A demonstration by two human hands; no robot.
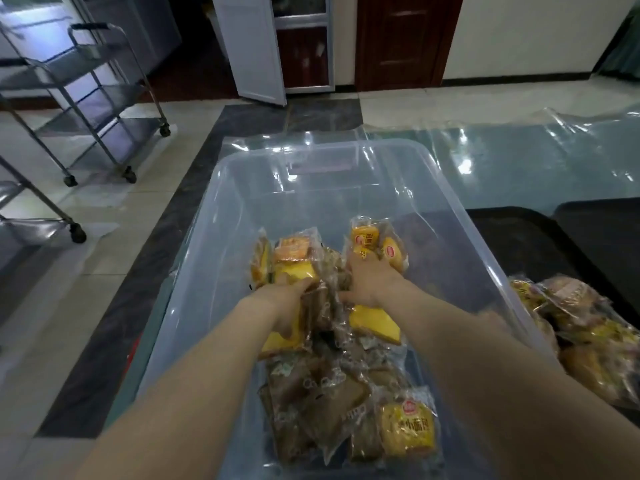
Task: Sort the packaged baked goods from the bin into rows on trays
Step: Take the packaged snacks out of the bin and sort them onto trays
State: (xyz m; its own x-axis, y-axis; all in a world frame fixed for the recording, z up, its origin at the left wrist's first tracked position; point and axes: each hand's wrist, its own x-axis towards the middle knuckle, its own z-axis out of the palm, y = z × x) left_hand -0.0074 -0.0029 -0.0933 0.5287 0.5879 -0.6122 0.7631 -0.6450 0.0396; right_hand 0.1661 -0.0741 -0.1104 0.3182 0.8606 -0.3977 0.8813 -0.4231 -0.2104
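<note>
Inside the clear plastic bin point(346, 174), the left hand point(291, 306) grips yellow wrapped cake slices point(294, 265), fingers curled around them; the right hand point(367, 282) clamps small yellow bread packets point(367, 237).

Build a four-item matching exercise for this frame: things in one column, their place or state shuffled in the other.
1. left hand
2. right hand
3. clear plastic bin
4. steel cart

A. on castors on the tiled floor, far left
B. grips a yellow cake packet
C. holds the heap of packets
D. grips small yellow-labelled packets, further from the camera

Pairs: 1-B, 2-D, 3-C, 4-A
</note>
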